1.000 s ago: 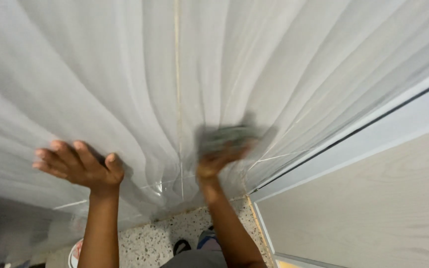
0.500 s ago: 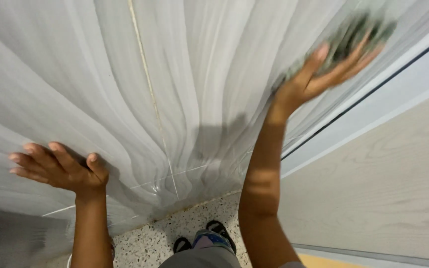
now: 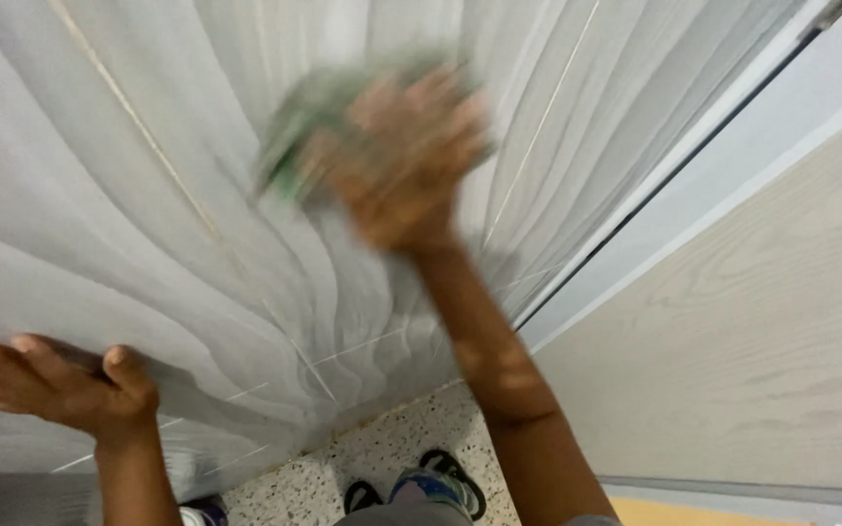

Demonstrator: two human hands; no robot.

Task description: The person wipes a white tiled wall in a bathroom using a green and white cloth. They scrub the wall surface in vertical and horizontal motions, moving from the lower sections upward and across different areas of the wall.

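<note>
A sheer white curtain point(image 3: 197, 146) hangs in folds across most of the head view. My right hand point(image 3: 411, 161) is raised and blurred with motion, pressing a green cloth point(image 3: 309, 112) against the curtain. My left hand point(image 3: 56, 380) is at the lower left, fingers spread, pushing into the fabric and holding a fold of it taut. The cloth's shape is smeared by blur.
A white window or door frame point(image 3: 694, 205) runs diagonally to the right of the curtain, with a pale wood-grain panel point(image 3: 762, 331) beyond it. Below lies a speckled terrazzo floor point(image 3: 382, 458), and my sandalled feet point(image 3: 431, 482) stand on it.
My right hand with the green cloth swept from low centre up to the upper right, then back left across the curtain. My left hand stayed on the fabric at the lower left.
</note>
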